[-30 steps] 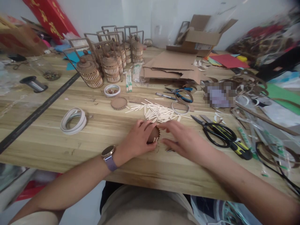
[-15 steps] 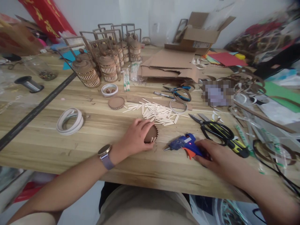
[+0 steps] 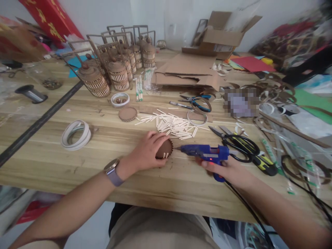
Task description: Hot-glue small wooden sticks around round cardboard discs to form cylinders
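Observation:
Under the fingers of my left hand (image 3: pixel 150 150) is a round brown cardboard disc (image 3: pixel 165 149) with a notched rim, gripped at its left side. A few short pale sticks stand at the disc's near edge, beside my thumb. My right hand (image 3: pixel 225 169) is wrapped around the handle of a blue hot glue gun (image 3: pixel 202 150), whose small light glows red. The nozzle points left, close to the disc's right rim; whether it touches I cannot tell. Just beyond the disc lies a loose heap of short wooden sticks (image 3: pixel 175 125).
Black scissors (image 3: pixel 240 143) and a yellow utility knife (image 3: pixel 263 162) lie right of the glue gun. A second round disc (image 3: pixel 127 114) and rolls of pale strip (image 3: pixel 76 135) are at left. Lantern-like stick baskets (image 3: pixel 118 74) stand at the back, near flattened cardboard (image 3: pixel 184 69).
My right hand has lifted the glue gun off the tabletop and turned it upright, bringing its nozzle left to the disc's rim. My left hand and the disc have barely shifted.

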The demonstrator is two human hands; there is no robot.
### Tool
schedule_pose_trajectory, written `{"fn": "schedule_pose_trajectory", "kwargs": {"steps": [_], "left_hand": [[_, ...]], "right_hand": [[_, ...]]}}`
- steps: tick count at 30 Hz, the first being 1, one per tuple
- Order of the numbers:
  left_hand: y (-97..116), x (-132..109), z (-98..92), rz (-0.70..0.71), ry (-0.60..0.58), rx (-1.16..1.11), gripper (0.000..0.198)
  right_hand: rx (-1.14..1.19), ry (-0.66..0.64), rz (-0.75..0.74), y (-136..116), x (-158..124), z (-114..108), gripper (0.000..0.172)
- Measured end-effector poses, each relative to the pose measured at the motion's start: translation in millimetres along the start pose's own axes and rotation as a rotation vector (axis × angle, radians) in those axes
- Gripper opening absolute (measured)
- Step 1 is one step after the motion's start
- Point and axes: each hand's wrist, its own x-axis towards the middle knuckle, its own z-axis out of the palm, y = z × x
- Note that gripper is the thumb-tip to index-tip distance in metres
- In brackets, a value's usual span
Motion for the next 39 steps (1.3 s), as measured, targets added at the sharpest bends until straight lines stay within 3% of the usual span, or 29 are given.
{"fn": "schedule_pose_trajectory", "kwargs": {"steps": [5, 12, 39], "left_hand": [[1.2, 0.0, -0.7, -0.021, -0.022, -0.017, 0.073], [2.4, 0.2, -1.3, -0.022, -0.026, -0.005, 0.072], [1.5, -0.2, 0.8, 0.002, -0.012, 0.025, 0.07]], "right_hand": [[-0.226, -0.036, -0.192, -6.7, 4.2, 4.2, 0.026], [-0.43, 0.016, -0.407, -3.4, 4.6, 9.9, 0.021], [-0.467, 0.086, -0.532, 1.0, 5.0, 16.0, 0.02]]}}
